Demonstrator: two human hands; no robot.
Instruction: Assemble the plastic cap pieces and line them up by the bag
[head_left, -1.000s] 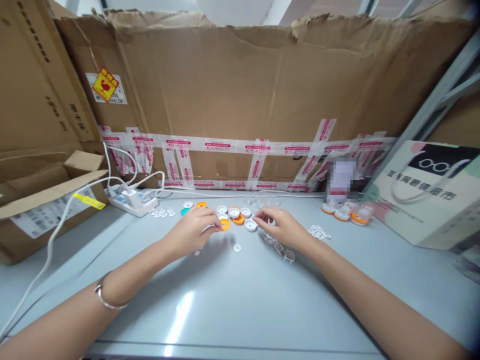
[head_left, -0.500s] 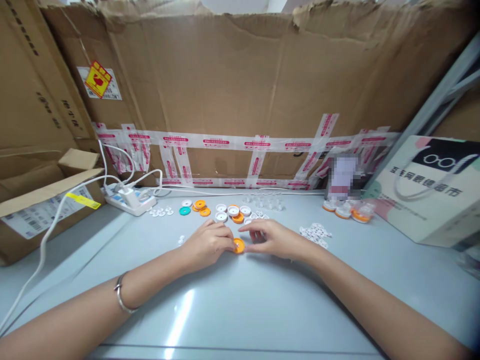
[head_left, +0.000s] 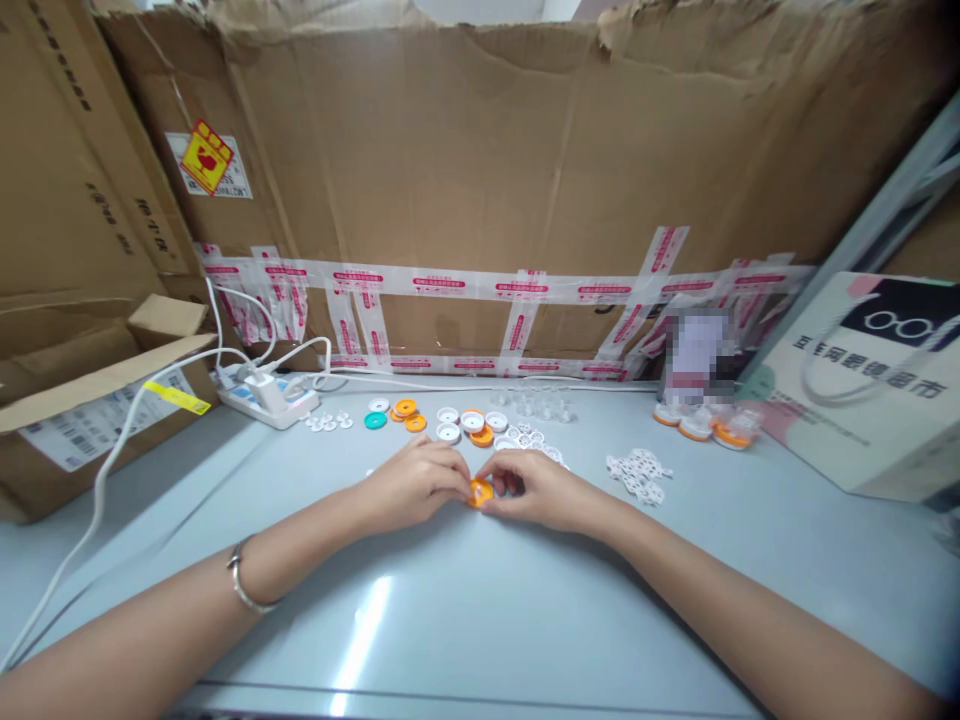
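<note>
Between my two hands is a round orange plastic disc with a raised rim and a small pale piece at its middle. My left hand pinches the disc's left side, its fingertips partly over the rim. From the other side my right hand grips it, thumb at the near edge and forefinger at the far edge. Just beyond the hands lie white round caps and an orange cap. Small white perforated pieces are spread behind my right hand.
Further left sit a green cap, orange caps and small white pieces. Clear plastic parts stand at the back. White perforated pieces lie right, near orange-based clear items. A power strip, an open carton and a paper bag flank the table.
My right hand has closed in from the right and now grips the orange disc. My left hand stays on it. The whole view has shifted slightly.
</note>
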